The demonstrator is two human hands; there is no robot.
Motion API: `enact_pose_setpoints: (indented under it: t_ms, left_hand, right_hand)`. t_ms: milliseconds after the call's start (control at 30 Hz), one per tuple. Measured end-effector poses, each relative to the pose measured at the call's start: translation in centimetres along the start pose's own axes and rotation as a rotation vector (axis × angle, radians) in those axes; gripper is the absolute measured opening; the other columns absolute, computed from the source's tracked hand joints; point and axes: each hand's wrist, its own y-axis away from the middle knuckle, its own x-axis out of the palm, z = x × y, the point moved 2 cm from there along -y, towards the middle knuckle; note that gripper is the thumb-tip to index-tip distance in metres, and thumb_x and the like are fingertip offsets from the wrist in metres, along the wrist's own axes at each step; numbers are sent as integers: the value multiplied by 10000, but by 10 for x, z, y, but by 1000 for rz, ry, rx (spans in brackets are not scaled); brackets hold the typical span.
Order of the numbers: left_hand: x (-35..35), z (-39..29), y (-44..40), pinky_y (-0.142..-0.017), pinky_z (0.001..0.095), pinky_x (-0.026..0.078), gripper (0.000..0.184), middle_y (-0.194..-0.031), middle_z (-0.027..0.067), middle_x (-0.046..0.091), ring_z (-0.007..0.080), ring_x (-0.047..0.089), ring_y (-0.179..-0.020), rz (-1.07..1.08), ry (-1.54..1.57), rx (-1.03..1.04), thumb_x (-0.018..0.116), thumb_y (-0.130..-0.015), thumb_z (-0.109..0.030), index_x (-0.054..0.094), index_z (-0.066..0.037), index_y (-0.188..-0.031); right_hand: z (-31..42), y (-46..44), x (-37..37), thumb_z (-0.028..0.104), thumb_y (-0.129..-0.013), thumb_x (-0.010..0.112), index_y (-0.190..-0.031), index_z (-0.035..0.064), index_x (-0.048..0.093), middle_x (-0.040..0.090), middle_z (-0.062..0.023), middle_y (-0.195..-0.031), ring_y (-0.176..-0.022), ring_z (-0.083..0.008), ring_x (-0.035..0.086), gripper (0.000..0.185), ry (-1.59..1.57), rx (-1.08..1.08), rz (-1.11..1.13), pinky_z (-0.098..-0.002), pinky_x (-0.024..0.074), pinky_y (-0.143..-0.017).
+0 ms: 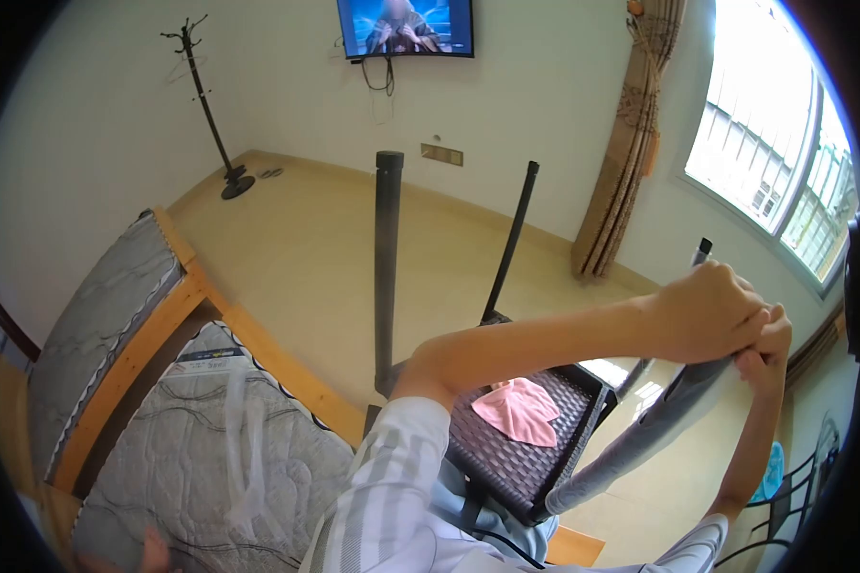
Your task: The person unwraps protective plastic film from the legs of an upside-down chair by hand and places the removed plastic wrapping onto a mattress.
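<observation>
An upturned dark woven chair (521,473) stands in front of me with its legs pointing up. One leg (631,458), nearest on the right, is covered in cloudy plastic film. My left hand (707,310) reaches across to the upper end of this leg, its fingers closed. My right hand (769,349) is pressed against it there, also closed, with the thumb by the covered end. Both appear to grip the film at the tip; the exact hold is hidden by the fingers. A crumpled pink cloth (518,411) lies on the woven surface.
Other chair legs (386,258) stick up ahead. On the left is a wood-framed bed (291,382) with a plastic-covered mattress (210,449); a bare foot or hand shows at its lower edge. A coat stand (210,115), television (407,27), curtain (626,143) and window (764,124) line the walls.
</observation>
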Motion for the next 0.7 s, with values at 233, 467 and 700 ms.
enact_pose_setpoints:
  t_ms: [233,467,700]
  left_hand:
    - [2,-3,-1,-423,313,406,189,-523,70,494,211,512,-481,-12,-90,37,440,-726,-131,486,-44,-565]
    - [1,-4,-2,-459,294,426,193,-497,62,482,211,519,-490,122,-32,-89,454,-683,-123,472,-52,-504]
    - [-22,22,9,-444,253,408,211,-620,84,532,168,514,-492,-32,22,-223,399,-793,-126,541,-17,-681]
  right_hand:
    - [-40,39,5,187,-574,627,-677,111,451,434,-35,-736,-669,-134,414,218,-375,-69,-260,-254,314,-598]
    - [-63,58,11,237,-576,628,-698,96,448,458,-51,-741,-669,-139,439,260,-498,-140,-280,-254,350,-592]
    - [-69,181,45,285,-710,562,-592,61,366,400,-40,-502,-393,-104,369,320,-276,402,-894,-201,294,-356]
